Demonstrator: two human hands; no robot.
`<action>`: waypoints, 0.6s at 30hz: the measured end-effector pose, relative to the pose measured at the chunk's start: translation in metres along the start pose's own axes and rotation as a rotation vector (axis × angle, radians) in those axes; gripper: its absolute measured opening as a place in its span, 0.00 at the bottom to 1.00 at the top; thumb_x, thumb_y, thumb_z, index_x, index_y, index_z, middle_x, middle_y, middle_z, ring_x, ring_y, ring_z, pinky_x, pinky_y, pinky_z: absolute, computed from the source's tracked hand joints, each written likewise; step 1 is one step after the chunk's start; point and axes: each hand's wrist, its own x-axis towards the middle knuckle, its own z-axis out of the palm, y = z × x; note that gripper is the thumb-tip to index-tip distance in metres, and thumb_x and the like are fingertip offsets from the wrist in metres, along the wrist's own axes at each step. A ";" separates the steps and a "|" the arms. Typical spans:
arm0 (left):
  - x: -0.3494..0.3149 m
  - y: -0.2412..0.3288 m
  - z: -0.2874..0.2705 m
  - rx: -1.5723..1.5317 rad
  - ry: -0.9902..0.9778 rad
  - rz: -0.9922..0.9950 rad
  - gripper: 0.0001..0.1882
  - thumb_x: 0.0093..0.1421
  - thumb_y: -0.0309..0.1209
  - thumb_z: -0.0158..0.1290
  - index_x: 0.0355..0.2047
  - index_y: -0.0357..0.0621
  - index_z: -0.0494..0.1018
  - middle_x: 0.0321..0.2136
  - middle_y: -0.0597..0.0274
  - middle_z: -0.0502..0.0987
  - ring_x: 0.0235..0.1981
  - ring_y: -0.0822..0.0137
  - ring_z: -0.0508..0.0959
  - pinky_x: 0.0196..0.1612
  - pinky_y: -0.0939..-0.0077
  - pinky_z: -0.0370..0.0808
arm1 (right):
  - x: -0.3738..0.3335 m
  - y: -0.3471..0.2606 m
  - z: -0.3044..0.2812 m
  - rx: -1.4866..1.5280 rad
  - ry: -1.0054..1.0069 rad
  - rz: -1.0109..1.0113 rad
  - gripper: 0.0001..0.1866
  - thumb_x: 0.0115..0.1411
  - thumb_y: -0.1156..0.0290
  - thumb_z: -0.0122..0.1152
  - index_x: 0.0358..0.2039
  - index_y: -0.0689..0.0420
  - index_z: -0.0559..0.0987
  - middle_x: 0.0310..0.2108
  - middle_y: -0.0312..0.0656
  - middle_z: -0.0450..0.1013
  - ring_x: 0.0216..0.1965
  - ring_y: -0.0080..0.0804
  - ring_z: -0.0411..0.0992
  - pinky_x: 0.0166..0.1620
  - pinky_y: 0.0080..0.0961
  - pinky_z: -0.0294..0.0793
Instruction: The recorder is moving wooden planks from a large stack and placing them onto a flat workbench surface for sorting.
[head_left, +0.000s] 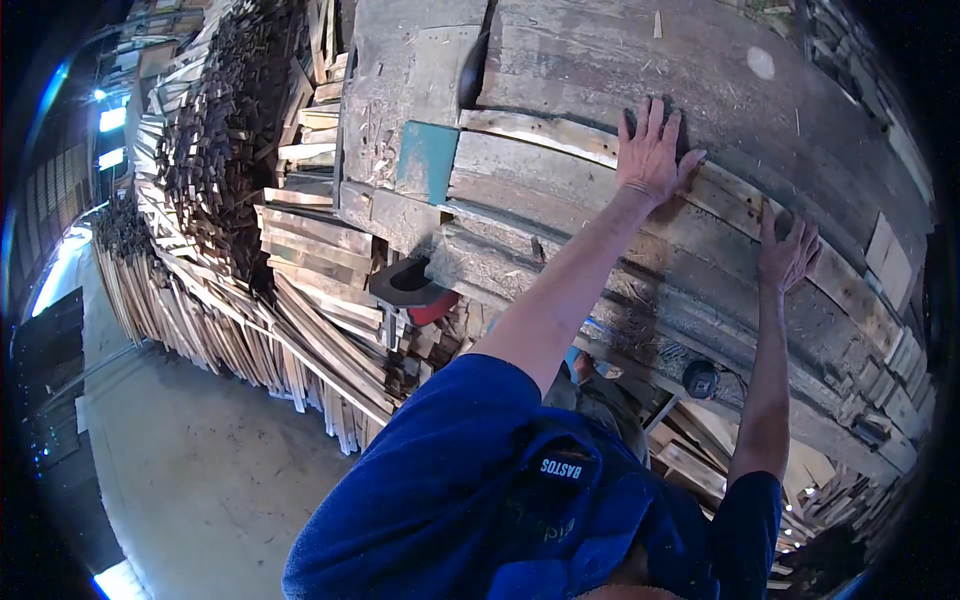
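A long, narrow wooden board (545,130) with dark nail holes or knots lies across the worn wooden workbench (590,60). My left hand (652,155) rests on it around the middle, palm down, with the fingers stretched away from me and the thumb out to the right. Farther right, my right hand (788,250) lies on the same board, its fingers apart and slightly bent over the wood. Neither hand is closed around anything. A flat teal panel (427,162) sits by the board's left end.
Nearer me, the bench has planks with wood chips and a round black fitting (700,379). A black and red part (412,290) juts from its left side. Stacked wood strips (200,310) stand to the left, beside the concrete floor (220,450). Small pale offcuts (887,262) lie at far right.
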 end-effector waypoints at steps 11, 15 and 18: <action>0.016 -0.007 0.043 -0.013 -0.021 0.050 0.37 0.63 0.56 0.49 0.66 0.47 0.63 0.67 0.46 0.61 0.68 0.44 0.59 0.71 0.44 0.46 | 0.014 0.012 -0.015 0.198 -0.058 -0.054 0.38 0.61 0.38 0.55 0.56 0.61 0.74 0.56 0.54 0.70 0.60 0.51 0.65 0.68 0.49 0.54; 0.007 0.011 0.031 0.070 0.279 0.066 0.39 0.63 0.64 0.45 0.65 0.52 0.66 0.67 0.45 0.61 0.68 0.47 0.59 0.70 0.46 0.50 | 0.023 0.011 -0.029 0.245 0.165 -0.099 0.36 0.59 0.37 0.55 0.51 0.59 0.76 0.56 0.49 0.68 0.63 0.48 0.60 0.69 0.56 0.46; 0.008 0.018 0.023 0.115 0.251 0.045 0.40 0.63 0.65 0.43 0.65 0.52 0.66 0.68 0.44 0.59 0.68 0.47 0.60 0.70 0.47 0.51 | 0.024 0.012 -0.043 0.345 0.292 -0.119 0.31 0.56 0.42 0.62 0.46 0.58 0.77 0.52 0.46 0.69 0.59 0.47 0.62 0.67 0.56 0.48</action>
